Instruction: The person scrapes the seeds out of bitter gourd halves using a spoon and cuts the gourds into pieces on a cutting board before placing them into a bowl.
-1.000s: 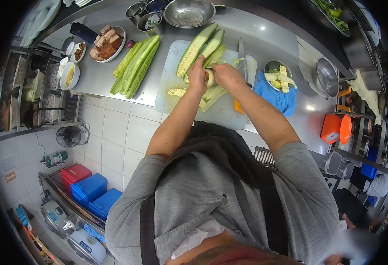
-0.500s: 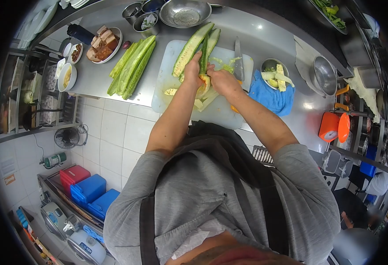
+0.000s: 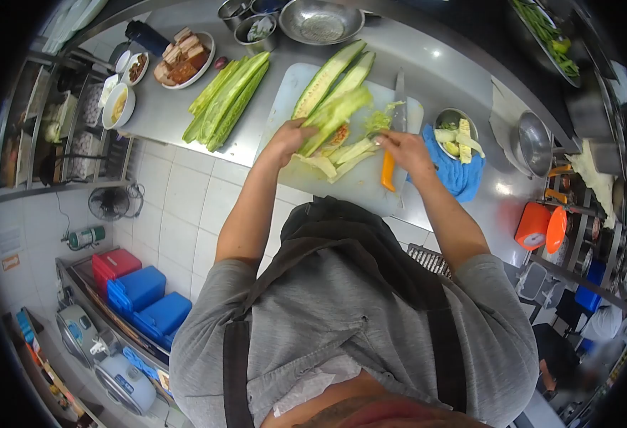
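My left hand [image 3: 290, 141] is closed on the near end of a halved cucumber [image 3: 331, 120], blurred by motion and tilted above the cutting board [image 3: 285, 103]. My right hand [image 3: 405, 148] pinches what looks like a small metal spoon [image 3: 378, 135], mostly hidden by the fingers. Between the hands lie pale scooped-out cores [image 3: 342, 158] with orange-red seeds. Two more cucumber halves [image 3: 328, 75] rest cut side up at the board's far edge. A knife [image 3: 388, 171] with an orange handle lies beside my right hand, its blade pointing away.
Long green cucumber pieces [image 3: 229, 100] are piled left of the board. A bowl of scraps [image 3: 455, 118] sits on a blue cloth [image 3: 463, 175] at right. Behind stand a metal basin [image 3: 320, 25] and a plate of meat [image 3: 184, 60]. An orange scale [image 3: 533, 225] is at far right.
My hands have moved apart, the left one lifting the halved cucumber up and left, the right one drawing off right. The cores on the board and the orange knife handle are now uncovered.
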Tool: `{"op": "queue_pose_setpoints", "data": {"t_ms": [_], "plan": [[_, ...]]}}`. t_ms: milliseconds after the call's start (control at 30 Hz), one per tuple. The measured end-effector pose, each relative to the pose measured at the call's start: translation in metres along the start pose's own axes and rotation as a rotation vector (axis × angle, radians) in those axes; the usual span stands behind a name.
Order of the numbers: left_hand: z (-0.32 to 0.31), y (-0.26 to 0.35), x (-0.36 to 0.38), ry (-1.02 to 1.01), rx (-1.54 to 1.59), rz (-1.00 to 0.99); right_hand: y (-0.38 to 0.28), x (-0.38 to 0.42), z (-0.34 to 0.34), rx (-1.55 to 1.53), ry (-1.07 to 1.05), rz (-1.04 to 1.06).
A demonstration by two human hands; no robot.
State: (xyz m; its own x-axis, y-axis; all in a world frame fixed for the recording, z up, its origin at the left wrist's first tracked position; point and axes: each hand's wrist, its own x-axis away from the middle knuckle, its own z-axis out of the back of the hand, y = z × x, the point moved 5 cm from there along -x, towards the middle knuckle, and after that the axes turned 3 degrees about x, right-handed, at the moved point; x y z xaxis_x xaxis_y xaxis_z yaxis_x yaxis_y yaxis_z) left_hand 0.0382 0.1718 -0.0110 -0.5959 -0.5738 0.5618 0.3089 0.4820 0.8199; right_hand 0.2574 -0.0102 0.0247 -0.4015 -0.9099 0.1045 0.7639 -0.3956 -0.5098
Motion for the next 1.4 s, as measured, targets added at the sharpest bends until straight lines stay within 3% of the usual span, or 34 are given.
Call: {"op": "queue_pose_setpoints", "data": {"t_ms": [67, 133, 200, 267, 367, 533, 633, 833, 867, 933, 1033, 1100, 1167, 1233, 1400], "plan": [[0.009, -0.014, 0.010, -0.012, -0.070, 0.043, 0.012, -0.008, -0.001, -0.208, 0.087, -0.053], [0.012, -0.029, 0.015, -0.035, -0.318, 0.104, -0.010, -0.021, 0.006, -0.213, 0.036, -0.053], [0.014, -0.041, 0.008, -0.002, -0.326, 0.110, -0.029, -0.039, -0.004, -0.213, 0.003, -0.051], [0.010, -0.043, 0.006, 0.018, -0.336, 0.112, -0.061, -0.051, -0.034, -0.084, -0.136, 0.252], [0.010, -0.036, 0.008, 0.103, -0.478, 0.034, -0.086, -0.058, -0.057, -0.008, -0.244, 0.241], [0.016, -0.040, 0.006, 0.182, -0.599, -0.066, -0.040, -0.077, -0.019, 0.079, -0.290, 0.218], [0.021, -0.035, 0.008, 0.196, -0.629, -0.066, -0.021, -0.077, 0.001, 0.349, -0.251, 0.135], [0.020, -0.029, 0.001, 0.185, -0.777, -0.247, -0.054, -0.069, -0.026, 0.046, -0.200, 0.216], [0.021, -0.027, 0.000, 0.181, -0.783, -0.247, -0.049, -0.068, -0.032, 0.079, -0.194, 0.187], [0.030, -0.028, 0.004, 0.158, -0.679, -0.060, -0.034, -0.072, -0.032, 0.111, -0.195, 0.162], [0.034, -0.024, 0.012, 0.123, -0.592, -0.037, -0.006, -0.084, -0.003, 0.191, -0.166, 0.113], [0.034, -0.026, 0.009, 0.123, -0.569, -0.045, -0.025, -0.083, 0.003, 0.095, -0.065, 0.233], [0.036, -0.027, 0.015, 0.124, -0.555, -0.045, -0.041, -0.073, -0.011, 0.066, -0.113, 0.261], [0.036, -0.015, 0.026, 0.109, -0.528, -0.045, -0.037, -0.071, -0.034, 0.161, -0.166, 0.248], [0.092, 0.020, 0.072, 0.205, -0.345, -0.117, 0.010, -0.063, 0.003, 0.117, -0.064, 0.132]]}}
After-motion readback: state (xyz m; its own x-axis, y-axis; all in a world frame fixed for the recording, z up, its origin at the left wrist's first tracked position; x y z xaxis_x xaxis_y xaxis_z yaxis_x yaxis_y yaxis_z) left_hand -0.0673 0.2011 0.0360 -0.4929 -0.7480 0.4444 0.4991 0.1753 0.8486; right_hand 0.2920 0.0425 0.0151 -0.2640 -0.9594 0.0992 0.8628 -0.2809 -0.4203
